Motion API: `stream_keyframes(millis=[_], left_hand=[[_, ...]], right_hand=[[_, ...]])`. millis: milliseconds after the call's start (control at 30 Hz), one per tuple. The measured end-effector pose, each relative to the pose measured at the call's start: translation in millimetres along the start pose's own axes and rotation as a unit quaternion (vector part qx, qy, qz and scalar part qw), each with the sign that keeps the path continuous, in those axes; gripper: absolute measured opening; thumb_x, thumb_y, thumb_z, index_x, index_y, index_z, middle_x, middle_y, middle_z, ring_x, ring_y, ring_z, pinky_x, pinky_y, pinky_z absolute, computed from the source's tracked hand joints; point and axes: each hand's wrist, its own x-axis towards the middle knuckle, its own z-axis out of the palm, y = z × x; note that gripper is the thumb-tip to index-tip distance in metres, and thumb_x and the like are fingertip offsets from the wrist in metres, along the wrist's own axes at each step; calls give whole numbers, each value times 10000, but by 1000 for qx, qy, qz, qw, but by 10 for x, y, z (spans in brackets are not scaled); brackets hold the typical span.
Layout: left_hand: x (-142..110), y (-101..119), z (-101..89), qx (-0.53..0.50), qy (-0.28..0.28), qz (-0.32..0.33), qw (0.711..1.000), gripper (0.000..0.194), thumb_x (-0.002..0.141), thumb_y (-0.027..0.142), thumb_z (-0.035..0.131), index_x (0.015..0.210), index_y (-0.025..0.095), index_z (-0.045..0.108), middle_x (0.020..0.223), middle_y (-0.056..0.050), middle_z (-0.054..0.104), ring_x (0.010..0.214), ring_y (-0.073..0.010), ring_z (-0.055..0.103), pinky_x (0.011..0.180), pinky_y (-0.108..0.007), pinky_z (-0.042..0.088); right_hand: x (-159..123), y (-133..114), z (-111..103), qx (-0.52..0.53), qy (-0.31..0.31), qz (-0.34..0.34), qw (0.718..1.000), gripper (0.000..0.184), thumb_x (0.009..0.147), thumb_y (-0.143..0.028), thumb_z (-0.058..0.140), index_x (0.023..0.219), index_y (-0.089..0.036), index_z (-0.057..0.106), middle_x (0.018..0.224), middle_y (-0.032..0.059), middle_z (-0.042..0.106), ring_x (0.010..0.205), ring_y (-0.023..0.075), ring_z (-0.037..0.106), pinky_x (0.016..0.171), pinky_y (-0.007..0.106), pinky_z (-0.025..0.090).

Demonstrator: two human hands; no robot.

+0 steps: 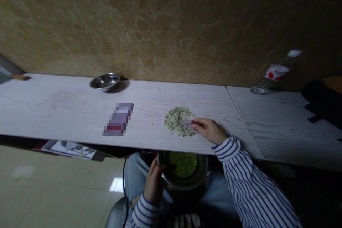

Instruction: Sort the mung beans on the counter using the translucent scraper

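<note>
My right hand [210, 129] is closed around the dark red handle of a spoon-like utensil [185, 124]. Its pale, shiny head lies over a flat, round spread of white grains mixed with green beans [175, 119] on the table; I cannot make out its exact shape. Below the table's front edge, my left hand [155, 181] grips the left rim of a metal bowl [184, 184] at my lap. Many small green beans [183, 164] fill the bottom of that bowl. The table edge hides the bowl's far rim.
A small steel bowl [105, 82] stands near the wall at the back left. Nearer the front lies a blurred-out purple packet or card [119, 118]. Toward the right, a clear plastic bottle [275, 72] stands by a dark object [322, 103]. Papers [72, 148] show under the tabletop [61, 114].
</note>
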Motion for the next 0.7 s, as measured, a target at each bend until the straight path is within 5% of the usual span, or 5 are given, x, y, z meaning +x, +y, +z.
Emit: stream_keyframes(millis=[133,700], left_hand=[[-8,10,10,-2,-5,-4,1000,504,657,281,716,1152,197,685,971,-69,761,876,-277,690,657,-333,512],[-50,35,41,12,-4,-8,1000,506,652,282,707,1151,199,681,936,-60,744,897,-296,692,689,-357,539]], right_hand=[[-27,-79,-14,-23,-10,-7,1000,256,886,-326,580,979,-178,767,872,62,791,727,185,702,679,290,552],[-154,-237,0,-40,-33,-30,998,236,885,-299,570,951,-210,779,911,55,804,775,194,719,670,286,539]])
